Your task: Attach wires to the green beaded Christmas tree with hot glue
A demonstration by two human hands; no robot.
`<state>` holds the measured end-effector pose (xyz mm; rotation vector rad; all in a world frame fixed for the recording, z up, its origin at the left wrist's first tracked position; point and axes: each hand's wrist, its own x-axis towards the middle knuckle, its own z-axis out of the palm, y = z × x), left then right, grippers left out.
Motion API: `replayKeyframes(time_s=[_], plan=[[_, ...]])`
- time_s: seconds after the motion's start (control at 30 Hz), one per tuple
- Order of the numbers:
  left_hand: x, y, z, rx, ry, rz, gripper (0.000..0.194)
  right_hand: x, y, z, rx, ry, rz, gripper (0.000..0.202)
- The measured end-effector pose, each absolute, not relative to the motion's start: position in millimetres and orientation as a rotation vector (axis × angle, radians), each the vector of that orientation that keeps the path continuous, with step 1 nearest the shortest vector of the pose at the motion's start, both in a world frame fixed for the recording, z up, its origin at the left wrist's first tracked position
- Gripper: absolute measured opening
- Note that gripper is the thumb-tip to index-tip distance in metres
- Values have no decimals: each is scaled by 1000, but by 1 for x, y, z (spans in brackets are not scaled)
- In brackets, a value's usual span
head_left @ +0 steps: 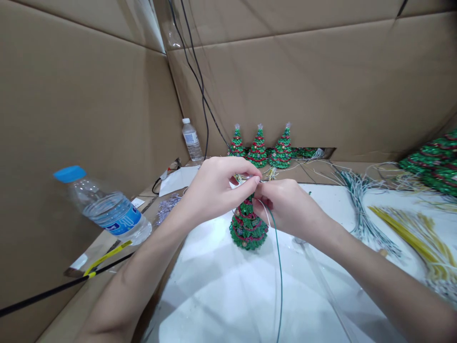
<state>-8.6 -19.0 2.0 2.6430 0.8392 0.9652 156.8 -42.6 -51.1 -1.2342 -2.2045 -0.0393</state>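
Observation:
A small green tree with red garland (249, 228) stands upright on the white work surface (221, 286). Both hands meet at its top, which they hide. My left hand (228, 183) is pinched, thumb against fingertips, on something too small to make out. My right hand (285, 202) is also closed, its fingertips touching those of the left; what they grip is hidden. From beside the right fingers a green wire (279, 267) hangs down over the surface, with a short white wire (264, 209) next to it.
Three similar trees (260, 147) stand behind. Bundles of green wires (360, 205) and yellow wires (410, 233) lie at right, near larger green trees (435, 162). At left are a large bottle (114, 214), a smaller bottle (192, 140) and a black cable (53, 290).

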Motion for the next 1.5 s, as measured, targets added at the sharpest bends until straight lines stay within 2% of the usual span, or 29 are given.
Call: replayKeyframes(time_s=[0.23, 0.43, 0.93, 1.5], plan=[[-9, -19, 3, 2638, 852, 954, 18, 155, -47, -48, -1269, -2150, -92, 14], [-9, -19, 3, 2631, 845, 960, 18, 159, -48, -47, -1210, -2082, 119, 11], [-9, -20, 2, 2660, 842, 982, 15, 159, -47, -47, -1091, -2223, -217, 14], [-8, -19, 4, 2633, 836, 968, 16, 165, -41, -48, -1063, -2297, -178, 15]])
